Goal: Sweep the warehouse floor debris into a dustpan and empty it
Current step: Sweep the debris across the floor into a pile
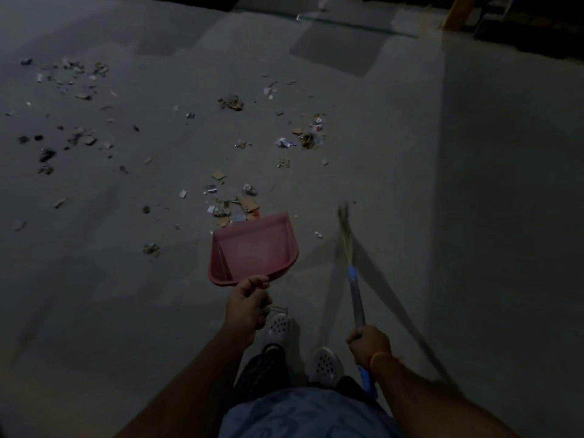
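A pink dustpan (254, 249) hangs over the grey floor in the middle of the head view, its open lip pointing away from me. My left hand (248, 303) grips its handle from behind. My right hand (368, 343) grips the blue handle of a broom (355, 289), whose straw bristles are blurred to the right of the pan. A small heap of cardboard and paper scraps (232, 205) lies just beyond the pan's lip. More debris (308, 137) is scattered farther out, with darker bits (63, 140) at the left.
The concrete floor (474, 184) stretches to the right, dim and grey. A yellow post (458, 12) and dark shelving stand at the far top right. My two white perforated shoes (325, 363) are below the pan.
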`<state>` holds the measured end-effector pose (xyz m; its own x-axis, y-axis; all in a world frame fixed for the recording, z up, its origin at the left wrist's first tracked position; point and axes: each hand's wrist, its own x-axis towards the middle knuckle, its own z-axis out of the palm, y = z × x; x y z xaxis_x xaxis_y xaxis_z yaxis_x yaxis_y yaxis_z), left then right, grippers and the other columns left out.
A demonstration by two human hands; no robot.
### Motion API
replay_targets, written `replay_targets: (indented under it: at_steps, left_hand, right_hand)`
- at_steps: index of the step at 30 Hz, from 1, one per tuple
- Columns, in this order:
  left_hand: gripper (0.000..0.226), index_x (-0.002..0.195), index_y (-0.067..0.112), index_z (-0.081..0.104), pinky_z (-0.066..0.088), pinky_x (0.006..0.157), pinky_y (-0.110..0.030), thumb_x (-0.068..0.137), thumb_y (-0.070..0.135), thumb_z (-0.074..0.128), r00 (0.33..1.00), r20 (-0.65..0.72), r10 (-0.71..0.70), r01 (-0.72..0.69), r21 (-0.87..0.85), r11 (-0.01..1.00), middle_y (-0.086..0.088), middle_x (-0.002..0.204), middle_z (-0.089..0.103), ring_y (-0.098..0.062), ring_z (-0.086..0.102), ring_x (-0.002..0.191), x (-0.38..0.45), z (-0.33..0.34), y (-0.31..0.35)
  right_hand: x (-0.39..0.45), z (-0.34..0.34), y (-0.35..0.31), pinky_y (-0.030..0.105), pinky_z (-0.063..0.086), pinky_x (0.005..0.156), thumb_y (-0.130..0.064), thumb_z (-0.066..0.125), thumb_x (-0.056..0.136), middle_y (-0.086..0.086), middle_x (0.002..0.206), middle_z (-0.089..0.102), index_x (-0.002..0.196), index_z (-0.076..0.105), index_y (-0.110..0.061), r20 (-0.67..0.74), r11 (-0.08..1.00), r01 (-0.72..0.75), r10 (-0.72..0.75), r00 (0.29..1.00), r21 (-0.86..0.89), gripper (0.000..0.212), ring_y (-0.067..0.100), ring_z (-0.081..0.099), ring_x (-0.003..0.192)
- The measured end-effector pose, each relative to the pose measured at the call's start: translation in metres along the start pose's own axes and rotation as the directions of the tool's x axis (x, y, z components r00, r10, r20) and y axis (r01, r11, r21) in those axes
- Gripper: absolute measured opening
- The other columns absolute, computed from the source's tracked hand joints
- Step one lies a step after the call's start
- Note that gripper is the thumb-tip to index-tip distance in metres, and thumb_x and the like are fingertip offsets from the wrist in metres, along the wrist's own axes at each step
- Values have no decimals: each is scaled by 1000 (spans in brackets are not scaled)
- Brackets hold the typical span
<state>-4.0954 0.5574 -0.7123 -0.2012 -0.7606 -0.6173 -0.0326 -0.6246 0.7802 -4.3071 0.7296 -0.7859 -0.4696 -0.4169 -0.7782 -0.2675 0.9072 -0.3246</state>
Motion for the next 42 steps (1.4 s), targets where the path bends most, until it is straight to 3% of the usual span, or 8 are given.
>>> replay_targets:
  at_steps: [11,14,17,22,28,32,37,42]
  left_hand:
    - [22,101,4,60,22,42,-15,94,-12,46,999,-36,7,-6,8,1000,-10,59,50,-11,30,38,24,-76,33]
    - [22,99,5,60,22,42,-15,94,-11,47,1000,-25,13,-13,1,1000,-10,60,50,-11,30,37,44,-99,56]
    - [23,98,6,60,22,41,-15,93,-12,47,1000,-8,23,-23,-8,1000,-11,61,51,-12,31,37,69,-109,78]
    - [24,98,8,62,23,41,-15,92,-11,48,998,55,16,-17,19,1000,-12,62,52,-12,31,40,100,-102,96]
    - [24,97,8,61,24,43,-14,91,-11,48,989,144,-19,12,50,999,-10,60,50,-10,31,42,121,-79,111]
    - [25,96,8,62,23,43,-13,92,-12,47,989,150,-19,12,48,999,-10,58,52,-10,30,41,143,-62,123]
    - [24,99,6,62,22,43,-14,92,-12,47,994,109,-22,17,46,999,-12,60,50,-10,30,46,174,-31,138]
    - [24,99,6,61,23,43,-14,93,-12,47,997,78,-13,9,49,999,-12,61,49,-10,31,46,204,7,161]
  right_hand:
    - [7,36,-119,35,56,90,-21,56,90,6,112,72,104,76,-14,174,930,230,-186,967,-285,25,27,67,101]
    - [3,38,-165,33,58,67,-5,54,88,10,98,68,94,76,-14,180,946,263,-230,956,-191,25,28,66,80]
    - [5,40,-183,23,45,46,2,47,86,-4,111,60,92,74,-14,152,960,274,-263,953,-57,33,17,57,58]
    - [19,41,-188,22,37,41,2,49,85,-3,101,59,91,74,-20,21,970,237,-239,971,59,34,15,52,47]
    - [37,16,-192,27,54,53,1,56,83,14,94,72,80,71,-23,-195,982,97,-64,979,165,28,26,65,66]
    - [64,-9,-185,43,60,78,-11,62,82,15,90,73,75,72,-18,-248,982,-26,73,966,188,14,35,69,83]
    - [100,-43,-190,32,55,85,-28,54,92,11,108,71,105,71,-5,-180,985,-141,121,976,-104,32,29,67,99]
    - [132,-69,-218,31,53,93,-31,55,93,8,120,69,115,72,-11,90,916,66,-32,995,-395,34,27,65,109]
